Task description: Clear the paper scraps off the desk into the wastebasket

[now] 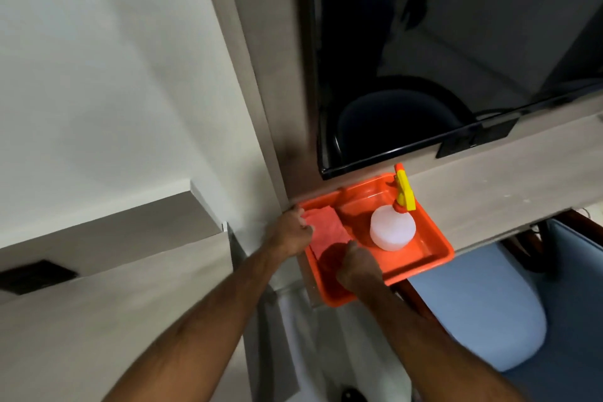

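An orange plastic tray (434,240) sits on the left end of a pale wood-grain desk (509,192), partly overhanging its front edge. A white spray bottle (391,230) with a yellow and orange trigger head stands in it, beside a folded pink cloth (329,225). My left hand (293,232) grips the tray's left rim next to the cloth. My right hand (357,266) is closed over the tray's near rim. No paper scraps or wastebasket show in this view.
A black screen (424,42) hangs on the wall above the desk. A blue padded chair (483,307) with a dark wooden frame is under the desk at right. A lower wooden surface (114,271) with a black socket plate lies at left.
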### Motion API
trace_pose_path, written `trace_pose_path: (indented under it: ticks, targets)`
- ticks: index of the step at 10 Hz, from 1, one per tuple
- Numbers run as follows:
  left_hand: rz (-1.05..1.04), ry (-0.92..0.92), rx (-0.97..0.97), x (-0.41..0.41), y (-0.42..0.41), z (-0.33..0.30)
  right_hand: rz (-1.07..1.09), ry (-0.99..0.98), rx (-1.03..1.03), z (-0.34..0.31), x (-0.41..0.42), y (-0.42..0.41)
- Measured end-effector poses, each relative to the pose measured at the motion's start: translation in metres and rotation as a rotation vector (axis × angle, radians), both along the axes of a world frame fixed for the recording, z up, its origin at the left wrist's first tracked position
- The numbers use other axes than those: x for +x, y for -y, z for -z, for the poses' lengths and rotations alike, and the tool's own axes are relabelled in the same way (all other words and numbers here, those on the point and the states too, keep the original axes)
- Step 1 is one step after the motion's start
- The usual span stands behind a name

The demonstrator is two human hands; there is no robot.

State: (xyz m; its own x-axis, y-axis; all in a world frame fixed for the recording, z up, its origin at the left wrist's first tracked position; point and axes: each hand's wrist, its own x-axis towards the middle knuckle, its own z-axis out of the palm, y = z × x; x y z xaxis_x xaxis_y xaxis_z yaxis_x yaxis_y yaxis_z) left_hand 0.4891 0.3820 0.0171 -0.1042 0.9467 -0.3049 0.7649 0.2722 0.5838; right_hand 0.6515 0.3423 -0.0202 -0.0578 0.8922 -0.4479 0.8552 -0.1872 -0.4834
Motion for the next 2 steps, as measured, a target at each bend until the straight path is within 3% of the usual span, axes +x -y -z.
trace_pose_path:
  ticks: [1,2]
  targets:
    - [0.038,-0.008,0.057,-0.021,0.033,-0.026,-0.098,0.242,-0.001,-0.015,-0.004,0.002]
    - [-0.011,-0.117,0.165,-0.062,0.069,-0.060,-0.160,0.491,0.180,-0.051,-0.024,0.015]
